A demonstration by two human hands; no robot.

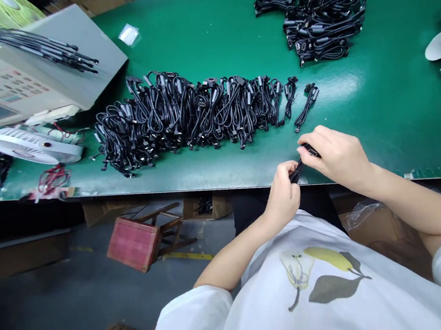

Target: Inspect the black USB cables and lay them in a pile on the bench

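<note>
Over the front edge of the green table, a bundled black cable (297, 172) is held between both hands. My left hand (285, 191) is closed round its lower end. At the upper end, my right hand (331, 156) pinches a black connector (311, 150) between thumb and fingers. One single bundled cable (306, 107) lies on the table just beyond my hands. To its left stretches a long row of bundled black cables (197, 111), packed side by side.
A second heap of cable bundles (324, 10) lies at the back right of the green table (410, 124). At the left stand a beige test device (41, 69), a white fan (33, 146) and red wires (52, 179). A red-topped stool (135, 244) is on the floor.
</note>
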